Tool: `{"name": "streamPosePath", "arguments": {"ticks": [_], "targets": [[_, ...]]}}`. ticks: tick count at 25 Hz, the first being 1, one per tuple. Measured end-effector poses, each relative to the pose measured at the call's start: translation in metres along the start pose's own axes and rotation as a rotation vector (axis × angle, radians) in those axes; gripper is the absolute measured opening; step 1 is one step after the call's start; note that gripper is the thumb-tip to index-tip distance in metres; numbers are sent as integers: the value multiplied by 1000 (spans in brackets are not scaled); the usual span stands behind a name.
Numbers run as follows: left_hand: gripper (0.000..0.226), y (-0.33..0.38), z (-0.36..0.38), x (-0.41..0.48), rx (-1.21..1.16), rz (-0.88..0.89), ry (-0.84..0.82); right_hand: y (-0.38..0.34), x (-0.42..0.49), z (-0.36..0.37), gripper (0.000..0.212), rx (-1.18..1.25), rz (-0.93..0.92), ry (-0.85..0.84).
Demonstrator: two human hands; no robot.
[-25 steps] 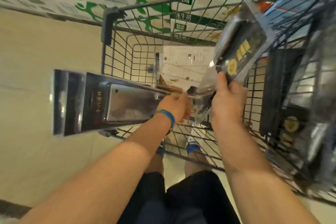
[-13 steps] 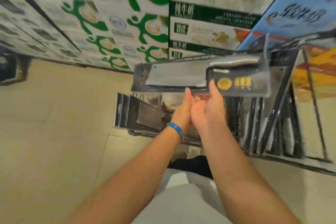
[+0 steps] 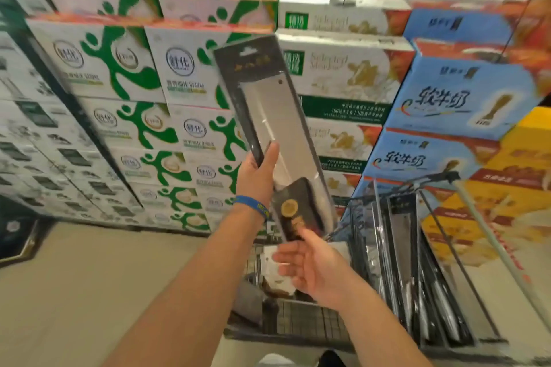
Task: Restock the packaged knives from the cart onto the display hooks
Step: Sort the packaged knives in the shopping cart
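Head view: the left hand [image 3: 258, 173] holds a long, flat blister-packed steel cleaver [image 3: 268, 116] up in front of the stacked goods. Its thumb lies over the glossy front near the left edge and the other fingers are hidden behind. The pack stands almost upright, its top leaning a little to the left. Its backing is black card under clear, shiny plastic, with a cut hang slot [image 3: 249, 50] at the top, a broad rectangular blade in the middle and a round gold seal [image 3: 290, 208] on the dark handle end. A blue rubber wristband [image 3: 252, 207] circles that wrist.

The right hand [image 3: 313, 265] sits just beneath the pack's lower end, fingers loose and spread, gripping nothing; whether a fingertip touches the card I cannot tell.

Below and to the right is the wire shopping cart [image 3: 298, 316], a thin metal grid, with more packaged knives [image 3: 402, 247] standing on edge along its right side. Behind rise walls of green-and-white cardboard milk cartons [image 3: 134, 68] and blue cardboard cartons [image 3: 447, 98], square-cornered and blurred. The beige floor [image 3: 89, 277] looks smooth.
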State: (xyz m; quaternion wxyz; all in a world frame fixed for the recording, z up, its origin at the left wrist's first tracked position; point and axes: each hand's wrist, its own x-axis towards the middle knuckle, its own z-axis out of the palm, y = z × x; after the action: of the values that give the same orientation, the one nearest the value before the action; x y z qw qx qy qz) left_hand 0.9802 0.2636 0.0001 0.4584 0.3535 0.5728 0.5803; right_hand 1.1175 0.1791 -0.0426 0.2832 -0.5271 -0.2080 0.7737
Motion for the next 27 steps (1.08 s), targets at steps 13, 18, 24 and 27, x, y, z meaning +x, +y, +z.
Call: {"name": "streamPosePath", "arguments": {"ticks": [13,18,24,27], "targets": [[55,101,66,-20,66,346,-98,-154,-63,15,58,-287,-1122,649],[52,99,91,-28,79,368,-129,-156,-74,-2,65,-241,-1135,720],[50,86,128,-41,90,412,-192,-156,-85,-41,71,-175,-1080,724],[50,76,155,-41,270,404,-316,-158,-92,-80,72,-184,-1065,791]]}}
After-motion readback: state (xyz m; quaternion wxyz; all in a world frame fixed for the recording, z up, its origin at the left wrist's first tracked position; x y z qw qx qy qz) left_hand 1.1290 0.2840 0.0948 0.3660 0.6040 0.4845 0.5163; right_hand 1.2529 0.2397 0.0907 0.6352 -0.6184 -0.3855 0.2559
